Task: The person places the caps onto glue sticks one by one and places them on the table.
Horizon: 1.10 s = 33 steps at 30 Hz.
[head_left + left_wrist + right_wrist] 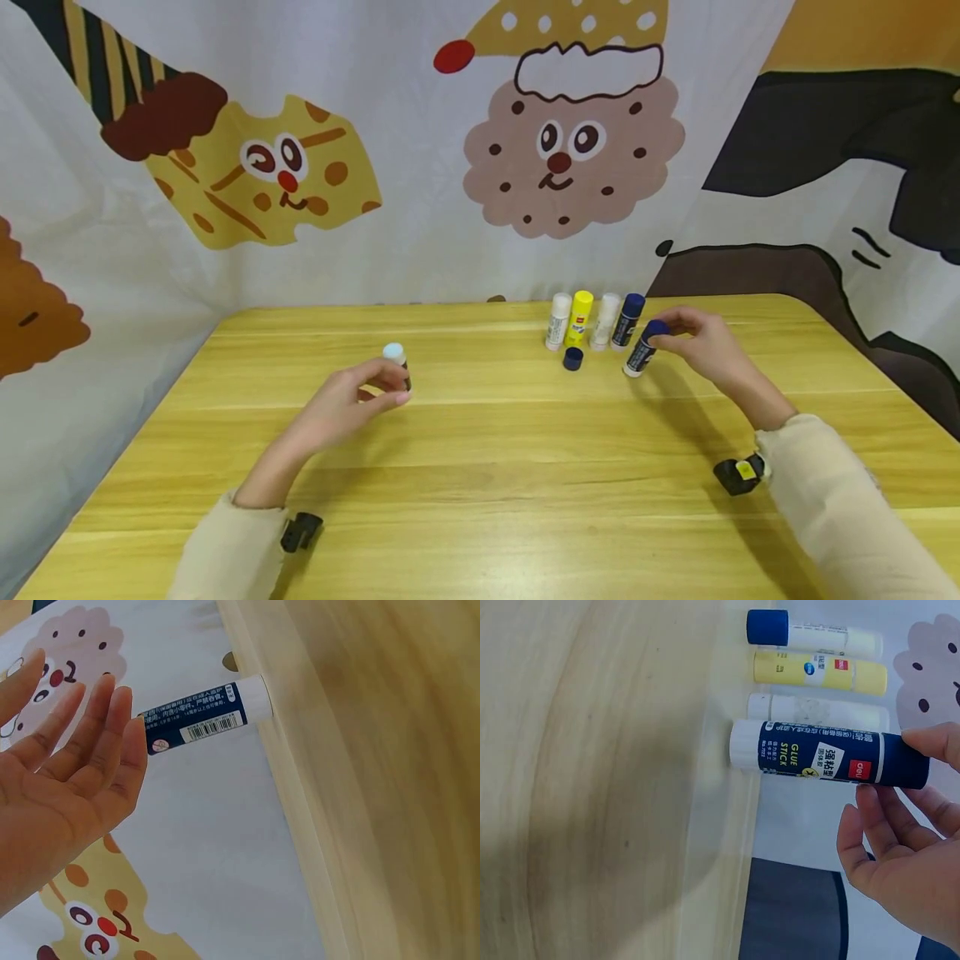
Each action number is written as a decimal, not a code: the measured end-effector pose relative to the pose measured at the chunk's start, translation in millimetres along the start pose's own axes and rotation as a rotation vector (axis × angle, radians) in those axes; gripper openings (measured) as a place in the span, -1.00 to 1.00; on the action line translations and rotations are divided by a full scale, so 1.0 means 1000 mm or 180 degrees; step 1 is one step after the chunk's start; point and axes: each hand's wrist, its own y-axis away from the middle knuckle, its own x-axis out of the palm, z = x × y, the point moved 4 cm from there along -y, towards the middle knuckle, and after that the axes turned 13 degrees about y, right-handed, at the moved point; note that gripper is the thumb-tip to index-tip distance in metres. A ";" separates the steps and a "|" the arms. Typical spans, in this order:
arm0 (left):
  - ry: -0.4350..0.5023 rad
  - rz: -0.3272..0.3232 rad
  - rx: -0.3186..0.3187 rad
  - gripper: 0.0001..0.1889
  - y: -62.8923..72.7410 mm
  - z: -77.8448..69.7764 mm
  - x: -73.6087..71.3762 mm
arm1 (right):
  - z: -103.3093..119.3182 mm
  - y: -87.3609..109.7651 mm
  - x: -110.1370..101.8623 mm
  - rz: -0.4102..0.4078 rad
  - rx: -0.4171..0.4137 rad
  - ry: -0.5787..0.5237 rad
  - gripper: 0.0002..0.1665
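My right hand pinches the dark blue cap of a navy glue stick between thumb and fingers. The stick leans slightly, its white base low over the table. In the right wrist view, the label of this glue stick faces the camera. To the left, another navy glue stick stands upright with a pale top and no blue cap on it. My left hand is beside it, fingers loosely bent and thumb apart. The left wrist view shows the fingertips overlapping the upper part of this glue stick.
Toward the table's back edge stand a white glue stick, a yellow glue stick, another white one and a navy one. A loose dark blue cap sits before them. Behind hangs a cartoon-printed curtain.
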 end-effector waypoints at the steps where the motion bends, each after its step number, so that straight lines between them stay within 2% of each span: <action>1: 0.0003 -0.0002 -0.0010 -0.75 0.000 0.000 -0.001 | -0.001 0.000 0.000 0.0004 0.0014 0.0002 -0.59; 24: -0.0088 -0.0100 -0.0131 -0.68 0.003 0.007 -0.015 | -0.015 -0.014 -0.002 0.0009 0.0193 0.0003 -0.53; 33: -0.0143 -0.0131 -0.0210 -0.68 0.002 0.012 -0.017 | -0.020 -0.016 -0.004 -0.0089 0.0114 -0.0060 -0.53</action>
